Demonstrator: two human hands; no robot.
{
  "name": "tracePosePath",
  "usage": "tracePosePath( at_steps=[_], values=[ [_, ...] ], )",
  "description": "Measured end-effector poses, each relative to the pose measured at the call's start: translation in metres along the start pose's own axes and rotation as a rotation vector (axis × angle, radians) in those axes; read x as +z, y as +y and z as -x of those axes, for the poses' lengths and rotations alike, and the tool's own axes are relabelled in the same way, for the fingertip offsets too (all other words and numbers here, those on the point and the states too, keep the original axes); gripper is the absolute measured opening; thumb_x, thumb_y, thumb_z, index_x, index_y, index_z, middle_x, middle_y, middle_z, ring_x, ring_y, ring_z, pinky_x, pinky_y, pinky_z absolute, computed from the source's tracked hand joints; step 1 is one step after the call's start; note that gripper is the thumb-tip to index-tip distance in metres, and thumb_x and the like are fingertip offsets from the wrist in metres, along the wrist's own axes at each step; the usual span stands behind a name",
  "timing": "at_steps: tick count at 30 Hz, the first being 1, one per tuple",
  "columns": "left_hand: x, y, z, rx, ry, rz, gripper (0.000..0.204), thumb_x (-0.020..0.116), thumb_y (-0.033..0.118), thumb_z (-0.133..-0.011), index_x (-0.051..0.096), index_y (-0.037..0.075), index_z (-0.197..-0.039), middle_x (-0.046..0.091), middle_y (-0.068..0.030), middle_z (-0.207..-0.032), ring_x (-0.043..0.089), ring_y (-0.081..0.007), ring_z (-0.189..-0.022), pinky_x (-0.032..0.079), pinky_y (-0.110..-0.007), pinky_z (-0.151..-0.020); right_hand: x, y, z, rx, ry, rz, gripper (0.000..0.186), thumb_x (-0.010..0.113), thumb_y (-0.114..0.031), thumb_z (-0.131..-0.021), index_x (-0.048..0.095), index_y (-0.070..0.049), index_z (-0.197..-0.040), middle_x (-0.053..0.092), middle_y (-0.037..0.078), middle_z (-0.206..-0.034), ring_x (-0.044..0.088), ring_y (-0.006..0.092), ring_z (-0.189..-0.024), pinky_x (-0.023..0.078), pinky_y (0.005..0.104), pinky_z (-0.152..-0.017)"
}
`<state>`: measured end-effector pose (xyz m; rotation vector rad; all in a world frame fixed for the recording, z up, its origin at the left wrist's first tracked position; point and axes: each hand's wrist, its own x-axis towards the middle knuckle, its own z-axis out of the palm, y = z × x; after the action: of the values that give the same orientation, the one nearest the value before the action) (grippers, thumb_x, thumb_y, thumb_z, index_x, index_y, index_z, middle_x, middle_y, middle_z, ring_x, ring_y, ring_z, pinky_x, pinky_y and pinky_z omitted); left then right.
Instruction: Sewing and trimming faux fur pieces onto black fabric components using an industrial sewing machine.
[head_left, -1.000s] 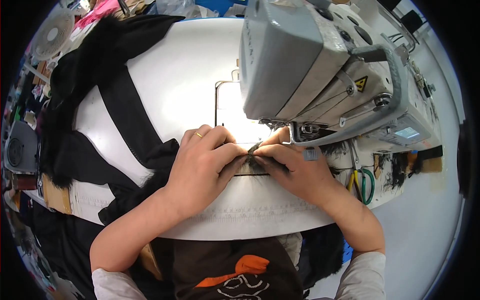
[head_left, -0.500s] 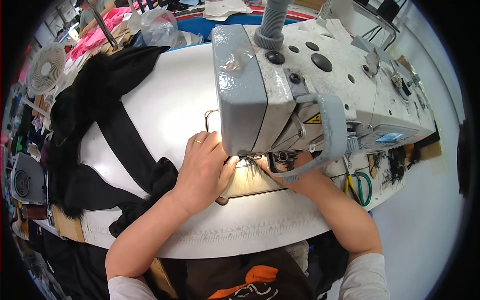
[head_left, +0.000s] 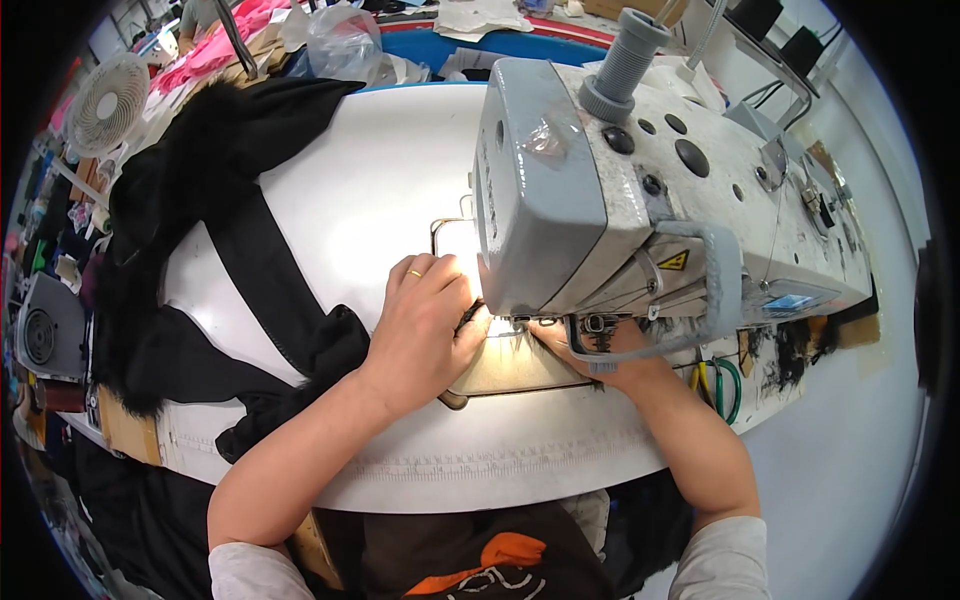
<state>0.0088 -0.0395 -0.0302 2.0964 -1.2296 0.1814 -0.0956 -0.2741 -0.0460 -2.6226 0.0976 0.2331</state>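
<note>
A sewing machine with a grey end cover stands over the lit needle plate. My left hand, with a ring on one finger, is closed just left of the needle area, a bit of black fur-trimmed fabric pinched between thumb and fingers. The fabric trails off leftward across the white table in long strips with furry edges. My right hand reaches in from the right, beneath the machine's grey guard. One fingertip shows beside the needle area; its other fingers are hidden behind the machine head. Dark fibres lie on the plate between both hands.
Yellow-handled snips and green-handled scissors lie right of my right forearm, near black fluff. A ruler scale runs along the table's front. A white fan and a plastic bag are at far left and back.
The whole view has shifted, so the machine sits farther right in the picture. Both hands stay at the needle area, with black material now showing by the left thumb.
</note>
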Motion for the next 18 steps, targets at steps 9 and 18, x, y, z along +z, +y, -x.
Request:
tracePosePath(
  at_steps=[9,18],
  values=[
    [0.008,-0.003,-0.006,0.0,0.038,0.023,0.016,0.075,0.006,-0.083,0.061,0.002,-0.091,0.056,-0.0105,-0.102,0.056,-0.0329,-0.1,0.043,-0.049,-0.107,0.008,0.02,0.001,-0.05,0.04,0.371,0.045,0.069,-0.042,-0.098,0.073,-0.008,-0.128,0.075,0.014,-0.129,0.069,0.0336,-0.12,0.051,0.0445,-0.107],
    [0.007,-0.007,-0.003,-0.001,0.014,0.064,0.019,0.076,0.003,-0.08,0.06,0.003,-0.09,0.057,-0.0095,-0.101,0.056,-0.0325,-0.098,0.043,-0.049,-0.107,0.01,0.023,-0.002,0.129,-0.095,0.2,0.052,0.075,-0.042,-0.097,0.068,-0.008,-0.135,0.072,0.011,-0.136,0.066,0.0296,-0.127,0.05,0.0419,-0.111]
  ],
)
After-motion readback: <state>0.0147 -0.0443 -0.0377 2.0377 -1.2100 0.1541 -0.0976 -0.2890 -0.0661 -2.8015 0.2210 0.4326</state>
